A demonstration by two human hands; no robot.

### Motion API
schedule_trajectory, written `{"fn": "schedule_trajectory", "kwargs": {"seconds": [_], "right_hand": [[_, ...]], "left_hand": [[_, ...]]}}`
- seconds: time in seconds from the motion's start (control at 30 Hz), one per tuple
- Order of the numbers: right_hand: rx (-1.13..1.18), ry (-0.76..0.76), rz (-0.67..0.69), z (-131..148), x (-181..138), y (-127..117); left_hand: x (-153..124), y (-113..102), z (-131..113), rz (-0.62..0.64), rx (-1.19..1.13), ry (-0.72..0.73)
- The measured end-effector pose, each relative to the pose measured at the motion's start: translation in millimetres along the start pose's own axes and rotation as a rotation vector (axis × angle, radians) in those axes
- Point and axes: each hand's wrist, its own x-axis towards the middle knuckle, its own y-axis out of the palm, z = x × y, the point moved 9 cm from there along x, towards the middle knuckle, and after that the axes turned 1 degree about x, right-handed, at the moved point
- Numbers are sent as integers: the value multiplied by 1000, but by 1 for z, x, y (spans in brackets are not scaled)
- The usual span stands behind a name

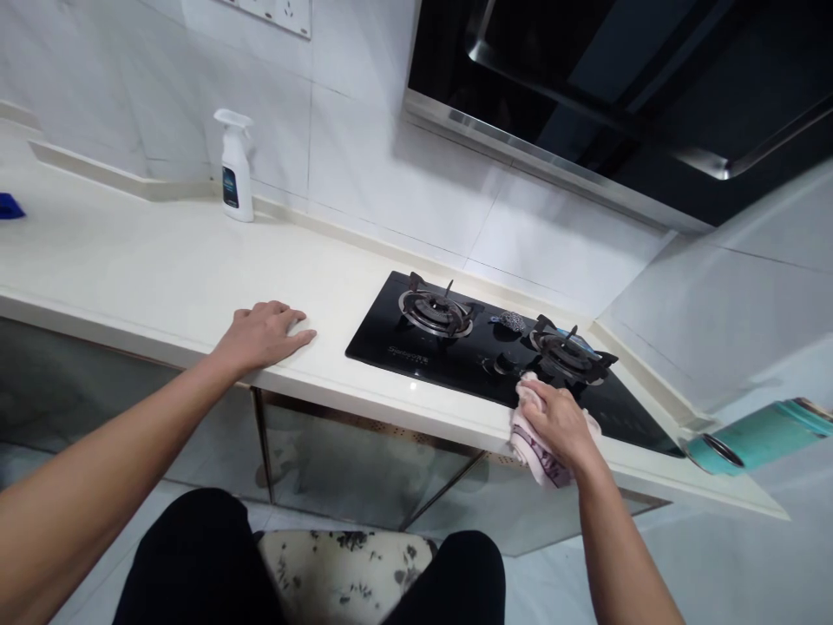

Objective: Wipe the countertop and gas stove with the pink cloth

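Observation:
My right hand is closed around a pale pink cloth with a dark patterned band. The cloth lies at the front edge of the black gas stove, close to the knobs, and part of it hangs over the counter's edge. My left hand rests on the cream counter, left of the stove, with its thumb apart from the fingers and nothing in it. Two burners stand on the stove, the left burner and the right burner. A steel scouring ball sits between them.
A white spray bottle stands against the tiled wall. Over the stove hangs a dark range hood. A teal cylinder is at the counter's right end. A blue object lies far left. Below is a patterned stool.

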Motion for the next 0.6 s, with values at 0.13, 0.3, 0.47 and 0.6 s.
{"fn": "schedule_trajectory", "kwargs": {"seconds": [0.13, 0.3, 0.47, 0.6], "right_hand": [[-86, 28, -34, 15, 25, 7], [-136, 62, -158, 22, 59, 1], [-179, 153, -253, 22, 79, -12], [-219, 223, -248, 17, 75, -12]], "left_hand": [[-1, -1, -1, 10, 8, -1], [-3, -2, -2, 11, -9, -3], [-5, -4, -4, 18, 0, -11], [-4, -2, 0, 20, -16, -21]]}}
